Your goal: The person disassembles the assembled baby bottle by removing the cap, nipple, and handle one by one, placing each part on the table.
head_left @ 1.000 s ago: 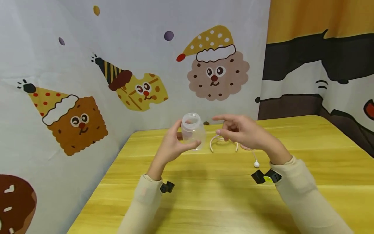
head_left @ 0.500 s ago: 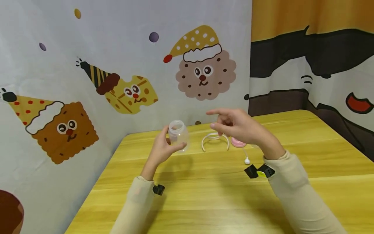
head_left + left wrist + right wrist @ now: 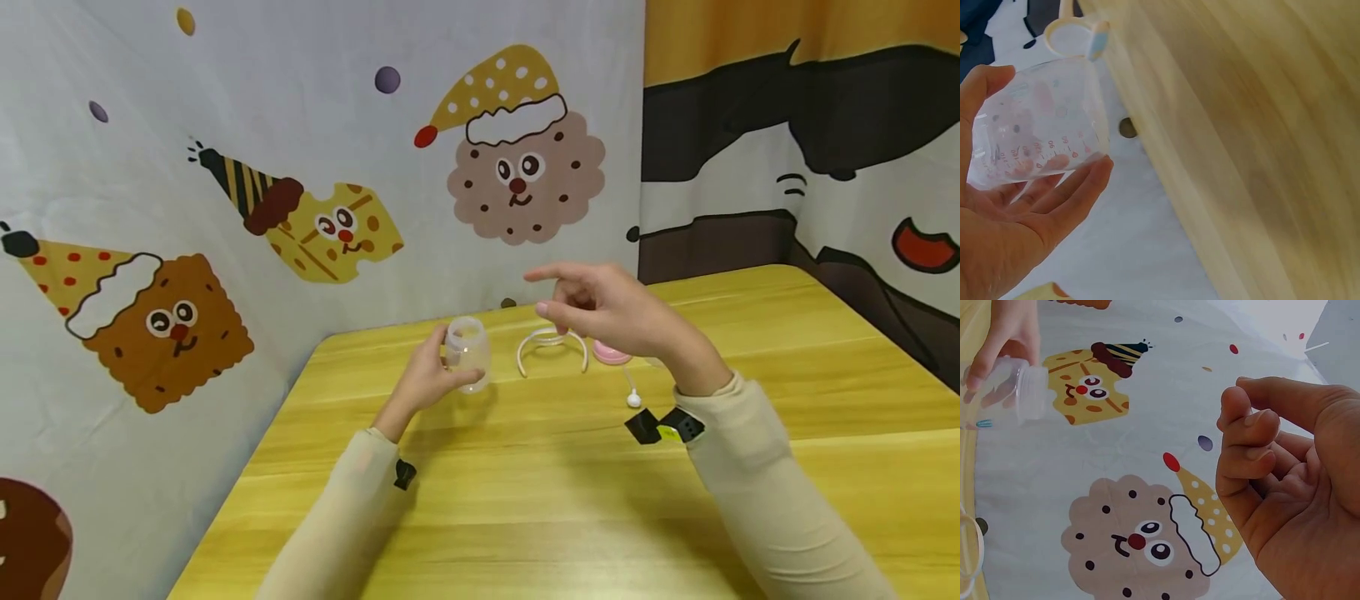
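A clear baby bottle (image 3: 468, 358), uncapped and upright in the head view, is gripped by my left hand (image 3: 429, 379) between thumb and fingers, low over the table. Red measuring marks on the bottle (image 3: 1041, 119) show in the left wrist view. My right hand (image 3: 611, 310) hovers to the right with nothing in it, its index finger held out and the other fingers loosely curled. Behind and below that hand lie a white two-armed bottle handle (image 3: 552, 340), a pink lid (image 3: 611, 353) and a straw's white weighted end (image 3: 633, 400).
The wooden table (image 3: 510, 492) has its far edge against a white curtain (image 3: 315, 67) printed with cartoon snacks. A second printed curtain (image 3: 720, 200) hangs at the right. A black camera (image 3: 660, 427) is strapped to the right wrist.
My left hand has lowered the bottle closer to the table. The right hand keeps nearly the same pose, and the head view has turned a little to the right.
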Available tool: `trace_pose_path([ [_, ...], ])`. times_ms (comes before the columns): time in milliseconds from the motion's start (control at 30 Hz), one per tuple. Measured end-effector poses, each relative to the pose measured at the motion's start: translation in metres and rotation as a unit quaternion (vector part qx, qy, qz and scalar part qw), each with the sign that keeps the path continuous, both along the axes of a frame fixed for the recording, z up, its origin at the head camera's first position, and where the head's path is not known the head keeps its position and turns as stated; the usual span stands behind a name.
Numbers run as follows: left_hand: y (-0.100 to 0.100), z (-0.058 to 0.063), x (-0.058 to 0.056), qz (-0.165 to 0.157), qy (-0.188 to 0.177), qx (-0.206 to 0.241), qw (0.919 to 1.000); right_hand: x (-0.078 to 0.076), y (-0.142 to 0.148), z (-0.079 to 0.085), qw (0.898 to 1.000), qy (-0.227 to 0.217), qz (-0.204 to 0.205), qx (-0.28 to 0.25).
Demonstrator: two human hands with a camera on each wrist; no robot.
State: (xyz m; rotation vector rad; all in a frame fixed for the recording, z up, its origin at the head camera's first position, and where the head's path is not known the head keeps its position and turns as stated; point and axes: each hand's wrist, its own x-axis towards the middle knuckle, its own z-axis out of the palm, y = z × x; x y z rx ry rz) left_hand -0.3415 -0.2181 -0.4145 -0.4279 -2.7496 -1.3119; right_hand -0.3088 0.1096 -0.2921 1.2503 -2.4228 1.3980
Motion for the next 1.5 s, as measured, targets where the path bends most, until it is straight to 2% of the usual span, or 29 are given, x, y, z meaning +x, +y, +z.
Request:
trace_pose_path([
  [233, -0.003, -0.008, -0.013, 0.017, -0.005, 0.001, 0.9998, 0.001, 0.001, 0.002, 1.0, 0.0, -0.008, 0.0],
  [500, -0.006, -0.009, -0.025, 0.027, 0.008, -0.043, 0.9987, 0.0, 0.002, 0.002, 1.0, 0.0, -0.022, -0.006],
  [933, -0.01, -0.013, -0.039, 0.025, 0.008, -0.055, 0.9982, -0.003, 0.002, 0.0, 0.999, 0.003, -0.031, -0.009],
  [1033, -0.011, -0.013, -0.042, 0.025, -0.001, -0.066, 0.9975, -0.003, 0.001, 0.001, 0.999, 0.0, -0.032, -0.007],
  [1167, -0.013, -0.009, -0.044, 0.038, -0.024, -0.06, 0.9972, -0.002, 0.0, 0.004, 0.999, 0.003, -0.036, -0.004],
  [1333, -0.011, -0.004, -0.048, 0.036, -0.04, -0.06, 0.9967, -0.001, 0.004, 0.008, 0.999, 0.024, -0.043, -0.008],
  [1500, -0.015, -0.005, -0.045, 0.038, -0.066, -0.07, 0.9947, -0.002, 0.005, 0.007, 0.999, 0.024, -0.042, -0.009],
])
